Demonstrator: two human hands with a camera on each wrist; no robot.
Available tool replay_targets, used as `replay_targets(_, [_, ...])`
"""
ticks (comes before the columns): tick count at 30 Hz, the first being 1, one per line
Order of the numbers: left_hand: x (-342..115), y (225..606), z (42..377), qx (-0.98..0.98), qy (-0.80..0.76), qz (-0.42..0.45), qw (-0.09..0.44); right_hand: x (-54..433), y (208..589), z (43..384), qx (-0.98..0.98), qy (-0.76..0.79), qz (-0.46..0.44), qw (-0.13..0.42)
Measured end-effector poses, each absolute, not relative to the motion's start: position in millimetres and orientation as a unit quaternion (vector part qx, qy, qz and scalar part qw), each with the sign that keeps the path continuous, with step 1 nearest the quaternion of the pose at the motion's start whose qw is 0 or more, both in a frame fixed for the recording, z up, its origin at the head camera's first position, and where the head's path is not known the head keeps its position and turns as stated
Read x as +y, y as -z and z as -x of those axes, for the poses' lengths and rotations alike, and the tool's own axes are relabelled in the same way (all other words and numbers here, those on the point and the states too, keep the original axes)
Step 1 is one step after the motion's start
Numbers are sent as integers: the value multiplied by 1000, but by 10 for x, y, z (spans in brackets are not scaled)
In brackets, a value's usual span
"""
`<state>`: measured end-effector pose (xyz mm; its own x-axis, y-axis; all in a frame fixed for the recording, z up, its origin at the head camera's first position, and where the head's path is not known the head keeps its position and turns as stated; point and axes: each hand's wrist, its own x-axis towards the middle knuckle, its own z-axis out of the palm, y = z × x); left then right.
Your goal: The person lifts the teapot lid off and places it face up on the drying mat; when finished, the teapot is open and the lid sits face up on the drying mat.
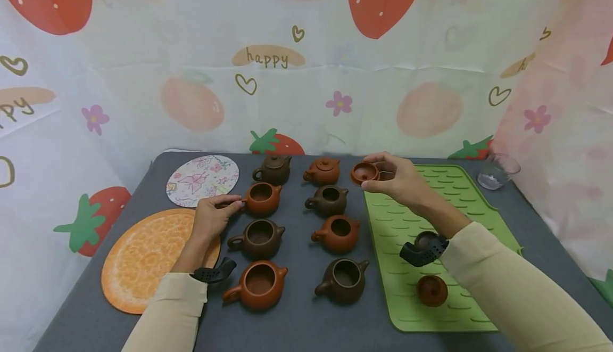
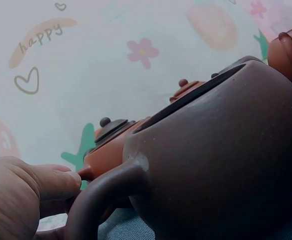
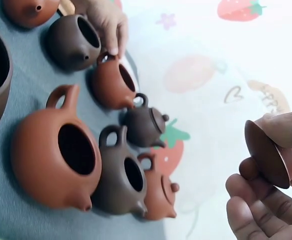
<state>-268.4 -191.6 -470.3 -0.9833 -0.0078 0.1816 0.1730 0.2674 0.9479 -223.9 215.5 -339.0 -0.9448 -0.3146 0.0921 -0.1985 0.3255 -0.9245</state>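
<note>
My left hand (image 1: 210, 220) pinches the handle of a reddish-brown clay teapot (image 1: 262, 206), second from the back in the left column; its top is uncovered. In the left wrist view a dark brown teapot (image 2: 221, 155) fills the foreground, partly hiding that handle. My right hand (image 1: 401, 180) holds a reddish-brown teapot lid (image 1: 362, 180) by its rim, above the back left corner of the green mat (image 1: 383, 267). The lid's hollow underside faces the head camera; the right wrist view shows its round knob (image 3: 248, 168) between the fingers.
Two teapots with lids on, one dark (image 1: 273, 170) and one reddish (image 1: 323, 171), stand at the back. Several lidless teapots stand in two columns nearer. A dark lid (image 1: 425, 240) and a reddish lid (image 1: 432, 291) lie on the mat. A glass (image 1: 493, 179) stands right, two round mats left.
</note>
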Motion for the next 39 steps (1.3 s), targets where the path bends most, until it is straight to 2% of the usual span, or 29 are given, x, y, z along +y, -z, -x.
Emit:
replay_targets(8, [-1917, 4708, 2686, -793, 601, 56, 80, 2377, 3411, 2228, 826, 543, 148, 47])
replay_targets(24, [-1907, 4675, 2661, -801, 594, 42, 66, 2764, 3496, 2233, 879, 466, 67, 82])
replay_targets(34, [-1907, 4680, 2663, -796, 600, 43, 66, 2957, 3644, 2249, 882, 456, 67, 97])
replay_targets(39, [-1901, 4675, 2661, -798, 598, 41, 67, 3048, 3720, 2263, 876, 461, 66, 123])
